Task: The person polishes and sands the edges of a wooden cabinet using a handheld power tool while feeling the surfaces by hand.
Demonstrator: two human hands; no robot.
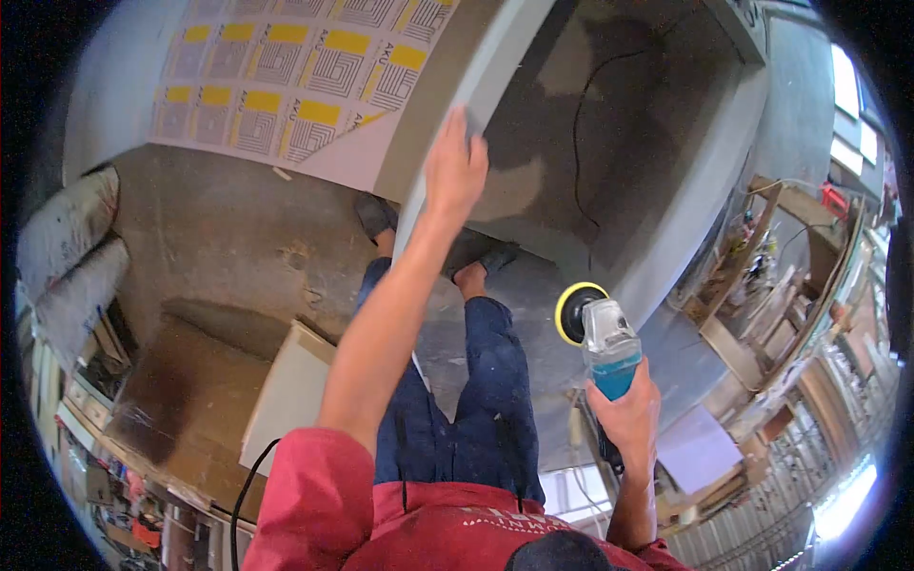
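Observation:
In the head view, my right hand (628, 404) is wrapped around the teal body of an angle grinder (612, 352) fitted with a round pad. The pad has a bright yellow rim and points to the upper left, apart from any surface. My left hand (457, 169) lies on the narrow grey edge of a large box-like cabinet (495, 71), its fingers stretched out along the top and its thumb apart. To the right of that hand the cabinet's dark inside shows. A thin black cord hangs within it.
A panel with yellow-and-grey AKU print (305, 90) lies at upper left. Below it, a white board (286, 390) leans by a brown board (190, 409). Wood scraps fill a bin (762, 295) on the right. My feet stand beside the cabinet's near edge.

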